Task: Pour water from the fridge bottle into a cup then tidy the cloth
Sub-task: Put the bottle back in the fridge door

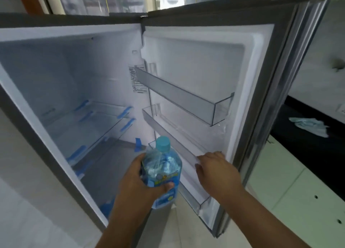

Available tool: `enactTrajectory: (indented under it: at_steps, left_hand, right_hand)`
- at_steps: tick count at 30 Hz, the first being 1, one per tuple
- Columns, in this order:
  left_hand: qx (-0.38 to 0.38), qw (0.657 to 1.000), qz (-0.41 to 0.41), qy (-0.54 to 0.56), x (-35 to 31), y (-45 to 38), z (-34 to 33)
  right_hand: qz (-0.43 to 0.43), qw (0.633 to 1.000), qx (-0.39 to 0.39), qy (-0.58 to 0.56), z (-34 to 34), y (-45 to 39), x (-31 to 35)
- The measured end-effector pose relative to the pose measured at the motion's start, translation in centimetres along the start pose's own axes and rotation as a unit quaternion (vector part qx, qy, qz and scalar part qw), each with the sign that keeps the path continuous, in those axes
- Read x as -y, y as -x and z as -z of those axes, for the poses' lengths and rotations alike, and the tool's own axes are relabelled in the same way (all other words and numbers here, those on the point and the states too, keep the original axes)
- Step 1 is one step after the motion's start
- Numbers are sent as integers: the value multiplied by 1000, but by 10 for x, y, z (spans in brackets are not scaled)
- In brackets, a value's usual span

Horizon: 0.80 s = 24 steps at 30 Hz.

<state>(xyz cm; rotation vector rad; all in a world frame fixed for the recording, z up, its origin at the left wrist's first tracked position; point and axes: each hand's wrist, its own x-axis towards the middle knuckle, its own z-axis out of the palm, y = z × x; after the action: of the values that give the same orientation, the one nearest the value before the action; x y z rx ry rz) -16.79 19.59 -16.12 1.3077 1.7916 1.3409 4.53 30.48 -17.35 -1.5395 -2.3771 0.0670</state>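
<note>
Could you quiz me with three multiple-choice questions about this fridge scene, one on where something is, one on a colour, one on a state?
1. Where does the crumpled cloth lie?
A. on the dark counter right of the fridge
B. on a fridge shelf
C. on the floor

2. What colour is the bottle's cap?
A. red
B. light blue
C. black

3. How is the fridge door?
A. shut
B. taken off
C. swung open

Answers:
1 A: the cloth lies on the counter beyond the door.
2 B: the bottle, held by the left hand, has a light blue cap.
3 C: the door shows its inner racks; the right hand rests on one.
</note>
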Motion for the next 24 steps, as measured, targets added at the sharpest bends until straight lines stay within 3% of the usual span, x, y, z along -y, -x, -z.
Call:
enactTrajectory:
  at_steps: [5,14,16,19,21,24]
  left_hand:
    - [4,1000,-3,10,-17,-29,-43]
    - [-20,1000,3,-20,-41,-58,-107]
    - [-35,999,4,-22,-46,-62,-117]
    - [-67,997,8,-30,-51,-66,-129]
    - [-88,995,9,-37,-54,-68,-133]
    - [-120,991,11,-62,-53,-65,-136]
  right_hand:
    - [-58,996,-39,-48,1,-27,-57]
    - [-64,998,25,-15,17,-77,-142]
    - [-39,999,-24,-14,21,-80,-146]
    - [75,990,-95,-76,23,-74,-137]
    - [115,977,-6,-181,16,-73,-124]
    - [96,919,170,-342,-9,-83,-107]
